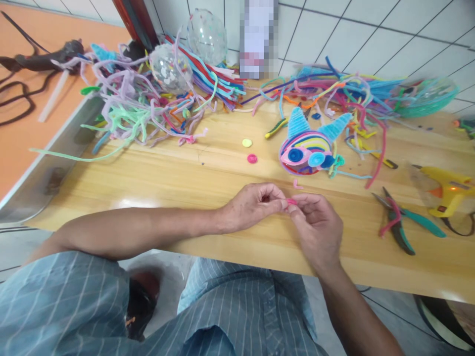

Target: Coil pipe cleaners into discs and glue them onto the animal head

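Note:
My left hand [256, 206] and my right hand [318, 228] meet over the wooden table, both closed on a small pink coiled piece [292, 201] between the fingertips. Just beyond them lies a short bent pink piece [297, 185]. Behind it stands a colourful pipe-cleaner figure [307, 152] with two blue pointed ears and blue coiled discs on its front. To its left, a yellow disc [247, 143] and a pink-red disc [252, 158] lie flat on the wood.
Pliers [399, 222] and a yellow glue gun [451, 190] lie at the right. Tangled pipe cleaners [126, 109] fill the back left; more [356, 94] lie back right. A dark glue gun [55, 57] is far left. Clear ornaments [170, 66] sit near the wall.

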Motion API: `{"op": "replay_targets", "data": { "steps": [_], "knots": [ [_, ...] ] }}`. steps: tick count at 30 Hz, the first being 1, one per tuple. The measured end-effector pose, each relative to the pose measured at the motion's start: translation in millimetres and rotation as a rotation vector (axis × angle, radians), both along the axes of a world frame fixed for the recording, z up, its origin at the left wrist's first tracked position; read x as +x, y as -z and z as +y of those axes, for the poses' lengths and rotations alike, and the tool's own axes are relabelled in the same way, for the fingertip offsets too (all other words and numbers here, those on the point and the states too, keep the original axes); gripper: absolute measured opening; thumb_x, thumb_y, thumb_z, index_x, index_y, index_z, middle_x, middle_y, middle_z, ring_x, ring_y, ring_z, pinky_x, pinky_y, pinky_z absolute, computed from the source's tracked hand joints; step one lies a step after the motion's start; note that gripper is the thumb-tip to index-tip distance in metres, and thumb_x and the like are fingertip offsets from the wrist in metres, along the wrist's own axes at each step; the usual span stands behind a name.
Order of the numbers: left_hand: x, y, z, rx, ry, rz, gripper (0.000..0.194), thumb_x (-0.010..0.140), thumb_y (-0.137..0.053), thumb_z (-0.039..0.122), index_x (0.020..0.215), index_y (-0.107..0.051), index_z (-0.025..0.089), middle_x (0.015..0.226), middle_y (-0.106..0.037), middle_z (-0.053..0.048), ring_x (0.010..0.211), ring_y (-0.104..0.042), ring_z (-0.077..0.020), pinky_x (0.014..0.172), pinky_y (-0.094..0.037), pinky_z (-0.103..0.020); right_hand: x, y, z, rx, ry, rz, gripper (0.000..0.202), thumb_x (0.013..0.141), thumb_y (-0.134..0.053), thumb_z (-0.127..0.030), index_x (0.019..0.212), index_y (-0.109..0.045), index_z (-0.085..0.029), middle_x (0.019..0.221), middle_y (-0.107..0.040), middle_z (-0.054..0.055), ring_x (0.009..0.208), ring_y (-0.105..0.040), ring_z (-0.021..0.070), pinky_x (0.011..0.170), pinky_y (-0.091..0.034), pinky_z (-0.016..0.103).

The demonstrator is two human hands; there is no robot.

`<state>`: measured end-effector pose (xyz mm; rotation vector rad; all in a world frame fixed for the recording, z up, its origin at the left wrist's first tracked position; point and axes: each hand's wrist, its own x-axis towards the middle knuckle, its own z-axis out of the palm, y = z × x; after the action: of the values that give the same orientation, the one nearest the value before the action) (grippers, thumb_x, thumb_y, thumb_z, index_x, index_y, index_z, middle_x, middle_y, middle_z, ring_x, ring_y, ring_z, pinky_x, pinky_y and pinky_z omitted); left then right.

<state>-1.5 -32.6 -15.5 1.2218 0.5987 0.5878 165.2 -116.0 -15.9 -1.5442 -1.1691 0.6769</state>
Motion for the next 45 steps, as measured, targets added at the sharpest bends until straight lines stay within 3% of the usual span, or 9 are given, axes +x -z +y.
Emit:
{"op": "replay_targets", "data": {
  "steps": [16, 21, 28, 32, 37, 41, 45],
  "knots": [
    [1, 0.6, 1, 0.112, 0.025, 0.06, 0.019, 0.088, -0.067, 0.032, 0.079, -0.062, 0.016, 0.072, -0.059, 0.004, 0.066, -0.048, -0.0081, 0.067, -0.043, -0.023, 6, 3.2, -3, -0.045, -0.061, -0.136, 0.01, 0.088, -0.073, -0.027, 0.097, -0.073, -0.025, 0.085, -0.078, 0.0, 0.077, -0.074, 0.0169, 0.076, -0.058, 0.032],
    [-1, -0.6, 6, 0.197, 0.103, 0.101, 0.015, 0.09, -0.063, 0.027, 0.08, -0.064, 0.015, 0.073, -0.061, 0.003, 0.068, -0.05, -0.0086, 0.066, -0.042, -0.023, 10, 1.3, -4, -0.08, -0.076, -0.133, 0.006, 0.086, -0.072, -0.026, 0.092, -0.074, -0.024, 0.081, -0.078, 0.0, 0.072, -0.072, 0.0164, 0.072, -0.057, 0.031],
    [-3, 0.6, 4, 0.281, 0.101, 0.166, 0.017, 0.093, -0.063, 0.028, 0.085, -0.068, 0.015, 0.074, -0.064, 0.002, 0.068, -0.052, -0.009, 0.065, -0.04, -0.022, 8, -4.3, -2, -0.099, -0.092, -0.108, 0.003, 0.082, -0.073, -0.023, 0.085, -0.075, -0.023, 0.075, -0.078, 0.0, 0.067, -0.072, 0.0163, 0.066, -0.057, 0.029],
    [-2, -1.5, 6, 0.15, 0.053, 0.1, 0.022, 0.093, -0.067, 0.035, 0.086, -0.067, 0.014, 0.078, -0.066, 0.001, 0.069, -0.054, -0.0089, 0.065, -0.042, -0.022, 9, -8.1, 3, -0.116, -0.084, 0.057, 0.012, 0.081, -0.077, -0.026, 0.093, -0.074, -0.024, 0.083, -0.081, 0.001, 0.076, -0.076, 0.0181, 0.074, -0.062, 0.033],
    [0, -1.8, 11, -0.054, 0.016, 0.093, 0.036, 0.089, -0.074, 0.051, 0.09, -0.066, 0.016, 0.064, -0.058, 0.006, 0.051, -0.04, -0.0056, 0.05, -0.031, -0.021, 12, -8.9, 10, -0.098, -0.105, 0.23, 0.018, 0.083, -0.079, -0.028, 0.1, -0.072, -0.024, 0.091, -0.082, 0.003, 0.078, -0.078, 0.019, 0.078, -0.065, 0.039],
    [1, -1.5, 12, -0.078, 0.013, 0.096, 0.035, 0.092, -0.071, 0.049, 0.091, -0.067, 0.015, 0.07, -0.064, 0.003, 0.051, -0.042, -0.0053, 0.049, -0.033, -0.021, 11, -5.6, 11, -0.072, -0.085, 0.248, 0.016, 0.086, -0.078, -0.029, 0.099, -0.072, -0.024, 0.088, -0.082, 0.003, 0.076, -0.078, 0.0192, 0.076, -0.066, 0.039],
    [1, -1.1, 10, -0.043, 0.034, 0.097, 0.034, 0.093, -0.07, 0.049, 0.09, -0.068, 0.015, 0.063, -0.056, 0.006, 0.051, -0.04, -0.0054, 0.05, -0.031, -0.021, 8, -2.6, 10, -0.044, -0.058, 0.188, 0.013, 0.085, -0.077, -0.028, 0.095, -0.071, -0.023, 0.081, -0.081, 0.001, 0.071, -0.077, 0.0178, 0.075, -0.065, 0.037]
  ]
}}
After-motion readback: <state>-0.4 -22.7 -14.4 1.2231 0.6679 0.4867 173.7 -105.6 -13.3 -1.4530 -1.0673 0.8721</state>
